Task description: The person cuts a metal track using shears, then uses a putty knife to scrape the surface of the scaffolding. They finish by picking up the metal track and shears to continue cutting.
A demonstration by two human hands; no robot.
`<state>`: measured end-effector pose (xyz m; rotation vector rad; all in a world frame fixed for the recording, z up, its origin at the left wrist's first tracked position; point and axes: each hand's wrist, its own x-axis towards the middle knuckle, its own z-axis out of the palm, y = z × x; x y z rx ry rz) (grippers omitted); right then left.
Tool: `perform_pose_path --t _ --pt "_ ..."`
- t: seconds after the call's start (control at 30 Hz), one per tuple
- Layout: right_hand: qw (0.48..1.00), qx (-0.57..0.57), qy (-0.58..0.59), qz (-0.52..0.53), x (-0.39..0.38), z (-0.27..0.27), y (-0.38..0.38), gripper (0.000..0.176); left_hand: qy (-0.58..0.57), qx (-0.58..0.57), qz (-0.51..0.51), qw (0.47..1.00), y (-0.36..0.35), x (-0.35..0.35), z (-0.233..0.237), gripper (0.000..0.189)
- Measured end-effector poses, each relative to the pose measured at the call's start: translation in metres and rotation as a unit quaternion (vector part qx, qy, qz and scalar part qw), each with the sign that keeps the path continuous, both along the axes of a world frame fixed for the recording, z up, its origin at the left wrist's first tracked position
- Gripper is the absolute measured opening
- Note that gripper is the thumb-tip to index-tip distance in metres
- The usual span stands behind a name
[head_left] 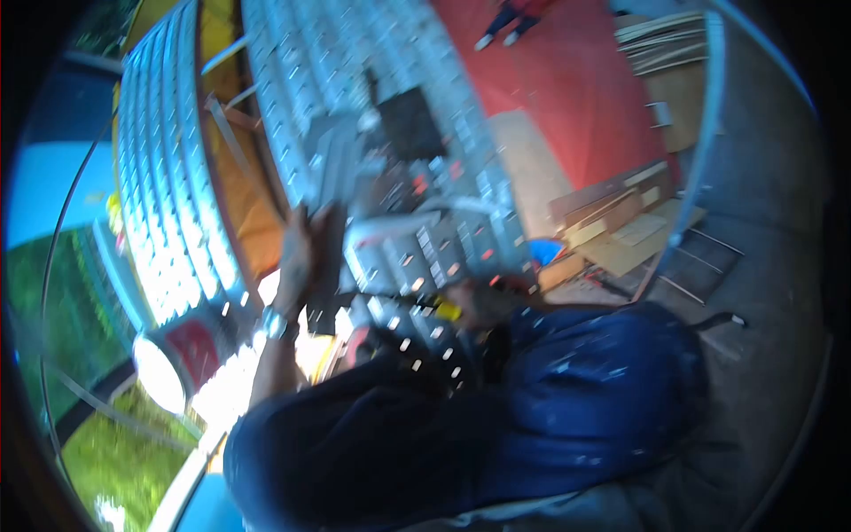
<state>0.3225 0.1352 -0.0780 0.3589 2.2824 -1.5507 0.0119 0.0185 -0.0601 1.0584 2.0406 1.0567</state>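
My left hand [304, 246] is raised at centre left, with a watch [275, 323] on the wrist. It is against a long dark grey flat piece [330, 239] that stands roughly upright, and the fingers look wrapped round its edge. Lower and to the right, beside my knee, my right hand [479, 303] is closed on a tool with a yellow part [448, 309]; blur hides the tool's shape. Perforated metal planking [425, 253] lies under both. A dark square piece [410, 124] rests on the planks beyond my hands.
A cylindrical can [183, 355] with a red label stands at the left. Wood and cardboard pieces [620, 226] lie at the right beside a red surface [567, 97]. A person's legs [507, 22] show at the top. Another perforated platform [168, 151] is at the upper left.
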Motion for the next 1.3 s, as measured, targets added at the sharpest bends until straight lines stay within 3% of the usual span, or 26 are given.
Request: perform_pose_path --t 0.03,0.07,0.1,0.13,0.17,0.23,0.33,0.43,0.57,0.6,0.67,0.73,0.83,0.9,0.93,0.97,1.0,1.03,1.07,1.3 --pt "1.000 -0.004 0.007 -0.006 -0.001 0.001 0.002 0.042 -0.178 0.012 0.044 0.983 -0.008 -0.012 -0.014 0.036" --pt "1.000 -0.008 0.011 -0.015 -0.001 0.004 0.007 0.040 -0.366 0.041 0.123 0.921 -0.014 -0.023 -0.024 0.041" --pt "0.999 -0.014 0.014 -0.028 0.000 0.007 0.012 0.039 -0.503 0.062 0.213 0.835 0.000 -0.021 0.001 0.047" --pt "0.999 -0.018 0.014 -0.040 -0.002 0.010 0.016 0.039 -0.132 -0.002 0.159 0.978 -0.001 -0.018 0.029 0.036" --pt "0.998 -0.027 0.017 -0.050 -0.003 0.013 0.021 0.038 -0.172 -0.009 0.255 0.951 0.016 -0.003 0.070 0.030" --pt "0.996 -0.041 0.024 -0.069 -0.005 0.018 0.027 0.036 -0.207 0.069 0.249 0.944 0.004 -0.011 0.073 0.034" --pt "0.993 -0.059 0.037 -0.091 -0.014 0.020 0.029 0.035 -0.221 0.053 0.228 0.947 -0.001 -0.015 0.077 0.035" --pt "0.989 -0.070 0.049 -0.119 -0.020 0.018 0.031 0.034 -0.314 0.084 0.176 0.929 -0.006 -0.014 0.075 0.035" --pt "0.985 -0.090 0.040 -0.143 -0.025 0.021 0.029 0.033 -0.132 0.100 0.169 0.972 -0.010 -0.011 0.073 0.026" --pt "0.984 -0.095 0.032 -0.146 -0.024 0.022 0.030 0.033 -0.052 0.095 0.160 0.981 -0.014 -0.012 0.068 0.028" --pt "0.988 -0.044 0.037 -0.145 -0.019 0.021 0.026 0.032 0.129 0.093 0.112 0.981 -0.020 -0.012 0.064 0.051" --pt "0.985 -0.020 0.045 -0.163 -0.012 0.022 0.025 0.031 0.065 0.088 0.146 0.983 -0.017 -0.012 0.067 0.049" --pt "0.977 -0.042 0.059 -0.203 -0.003 0.022 0.028 0.030 0.092 0.050 0.125 0.987 -0.014 -0.010 0.080 0.041" --pt "0.972 -0.084 0.069 -0.206 -0.010 0.018 0.018 0.029 0.173 0.022 0.090 0.981 -0.012 -0.006 0.088 0.036" --pt "0.973 -0.065 0.070 -0.210 -0.011 0.018 0.017 0.028 0.314 0.065 0.045 0.946 -0.016 -0.007 0.083 0.029" --pt "0.973 -0.042 0.072 -0.217 -0.011 0.022 0.021 0.027 0.230 0.077 0.064 0.968 -0.009 -0.009 0.085 0.025" --pt "0.974 -0.034 0.081 -0.208 -0.014 0.031 0.025 0.027 -0.041 0.123 0.139 0.982 -0.004 -0.007 0.087 0.022" --pt "0.975 -0.022 0.089 -0.203 -0.015 0.041 0.029 0.027 -0.274 0.199 0.236 0.911 0.003 -0.004 0.090 0.021" --pt "0.975 -0.007 0.097 -0.200 -0.016 0.046 0.032 0.028 -0.335 0.224 0.277 0.872 0.008 0.001 0.094 0.021" --pt "0.963 0.089 0.168 -0.192 -0.020 0.040 0.032 0.047 -0.228 0.228 0.246 0.914 0.014 0.015 0.108 0.027"
